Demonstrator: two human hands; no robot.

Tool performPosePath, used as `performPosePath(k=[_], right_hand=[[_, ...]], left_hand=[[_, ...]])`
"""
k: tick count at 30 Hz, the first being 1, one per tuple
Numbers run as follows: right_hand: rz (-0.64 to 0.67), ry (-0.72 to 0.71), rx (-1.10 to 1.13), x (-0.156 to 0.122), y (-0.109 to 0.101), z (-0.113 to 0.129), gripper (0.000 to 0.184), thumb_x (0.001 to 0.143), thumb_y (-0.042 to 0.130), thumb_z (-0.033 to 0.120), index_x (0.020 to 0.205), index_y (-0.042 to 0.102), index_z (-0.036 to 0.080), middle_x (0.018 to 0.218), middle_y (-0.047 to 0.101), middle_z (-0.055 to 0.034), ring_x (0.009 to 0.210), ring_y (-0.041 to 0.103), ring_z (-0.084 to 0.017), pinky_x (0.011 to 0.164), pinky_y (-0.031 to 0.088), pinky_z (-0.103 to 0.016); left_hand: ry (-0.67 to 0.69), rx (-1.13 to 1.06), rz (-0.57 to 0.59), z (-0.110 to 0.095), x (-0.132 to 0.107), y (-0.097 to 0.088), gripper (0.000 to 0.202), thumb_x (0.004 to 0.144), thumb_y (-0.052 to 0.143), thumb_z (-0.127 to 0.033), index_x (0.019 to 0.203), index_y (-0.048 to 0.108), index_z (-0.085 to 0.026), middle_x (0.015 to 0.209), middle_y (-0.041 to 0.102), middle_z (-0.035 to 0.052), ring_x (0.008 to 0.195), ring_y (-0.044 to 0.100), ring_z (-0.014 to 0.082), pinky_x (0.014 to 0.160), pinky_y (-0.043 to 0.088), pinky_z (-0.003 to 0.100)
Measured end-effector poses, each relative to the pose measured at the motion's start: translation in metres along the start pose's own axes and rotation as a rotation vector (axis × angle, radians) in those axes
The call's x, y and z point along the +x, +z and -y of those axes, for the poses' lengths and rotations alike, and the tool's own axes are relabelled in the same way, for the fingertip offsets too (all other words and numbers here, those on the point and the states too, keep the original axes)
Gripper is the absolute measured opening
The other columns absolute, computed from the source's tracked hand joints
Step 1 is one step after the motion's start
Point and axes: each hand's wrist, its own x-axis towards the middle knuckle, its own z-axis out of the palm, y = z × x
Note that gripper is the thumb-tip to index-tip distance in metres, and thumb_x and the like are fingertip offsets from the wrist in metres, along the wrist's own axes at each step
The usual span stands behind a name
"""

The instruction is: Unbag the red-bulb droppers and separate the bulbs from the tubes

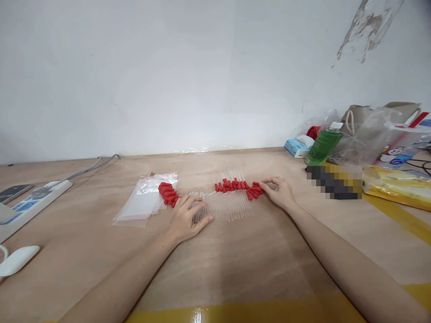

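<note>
A row of thin clear tubes (232, 208) lies side by side on the table. Red rubber bulbs (232, 185) lie across their upper part, with a few more at the right end. My left hand (186, 217) rests over the left end of the tubes, fingers apart, its fingertips covering some of them. Beside it, a cluster of red bulbs (167, 194) lies partly on clear plastic bags (139, 206). At the right end of the row, the fingertips of my right hand (279, 192) are closed on a red bulb.
A white power strip (62, 187) with a grey cable and a phone (15, 193) are at left. At right stand a green bottle (323, 146), a blue tissue pack (298, 147) and plastic bags. A yellow packet (397, 186) lies in front of them.
</note>
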Motion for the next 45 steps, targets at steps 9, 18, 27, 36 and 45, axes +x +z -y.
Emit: performPosePath(k=[9,18,27,36,45], right_hand=[[-0.076,0.014,0.051,-0.001,-0.002,0.006,0.036,0.075,0.050,0.050,0.087,0.065,0.019,0.087,0.065,-0.0060,0.084,0.054,-0.020,0.078,0.037,-0.035],[0.161,-0.278,-0.209,-0.003,0.001,0.073,0.031,0.072,0.055,0.054,0.086,0.066,0.028,0.083,0.062,-0.0020,0.088,0.049,-0.020,0.081,0.022,-0.039],[0.159,-0.137,-0.329,0.005,0.031,0.097,0.028,0.077,0.048,0.043,0.071,0.069,0.026,0.078,0.064,-0.0041,0.083,0.049,-0.021,0.075,0.021,-0.040],[0.033,0.075,-0.016,0.009,0.024,0.103,0.030,0.077,0.046,0.042,0.069,0.066,0.022,0.068,0.066,-0.0031,0.068,0.058,-0.019,0.082,0.027,-0.043],[0.053,-0.541,0.107,-0.050,-0.006,0.091,0.015,0.082,0.049,0.027,0.086,0.063,0.024,0.074,0.065,-0.0013,0.074,0.054,-0.016,0.078,0.033,-0.035]], left_hand=[[0.032,-0.030,0.036,0.000,0.001,-0.003,0.025,0.079,0.056,-0.035,0.099,0.062,-0.021,0.100,0.059,0.0071,0.095,0.052,0.0217,0.083,0.042,0.038],[0.060,-0.087,0.159,0.001,-0.002,-0.003,0.038,0.075,0.059,-0.041,0.108,0.059,-0.022,0.114,0.055,0.0084,0.113,0.045,0.0263,0.095,0.038,0.044],[0.042,-0.102,0.181,0.000,-0.002,-0.004,0.036,0.078,0.056,-0.039,0.110,0.058,-0.022,0.116,0.055,0.0090,0.116,0.043,0.0261,0.096,0.038,0.045],[0.020,-0.072,0.190,0.002,-0.004,0.001,0.039,0.078,0.055,-0.042,0.112,0.056,-0.022,0.118,0.054,0.0097,0.116,0.043,0.0268,0.098,0.034,0.049],[-0.017,0.070,-0.140,-0.005,0.005,0.001,0.059,0.078,0.056,-0.041,0.127,0.039,-0.015,0.120,0.048,0.0153,0.114,0.041,0.0284,0.094,0.033,0.045]])
